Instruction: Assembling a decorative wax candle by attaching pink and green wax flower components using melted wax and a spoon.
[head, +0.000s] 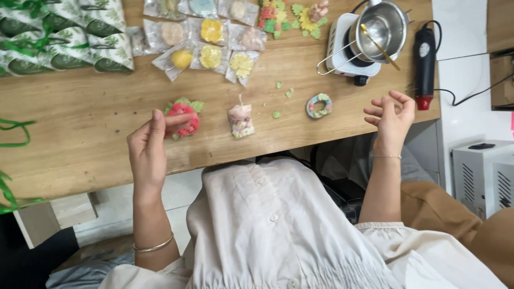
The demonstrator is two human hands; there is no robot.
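Observation:
My left hand (149, 147) pinches a round red and pink flower-shaped candle with green leaves (183, 116) that rests on the wooden table (80, 118). A small pink candle with a wick and coloured bits at its base (241, 120) stands just right of it. Further right lies a ring-shaped pastel piece (319, 105). My right hand (392, 115) hovers over the table's right end with fingers curled apart, holding nothing. Tiny green flower bits (277, 85) are scattered between the candles.
Clear packets with yellow and pale flower shapes (211, 40) lie at the back. Green and white wrapped packs (64, 37) sit at the back left. A small white hotplate with a metal melting pot (375, 29) and a black and red heat gun (425, 64) are at the right.

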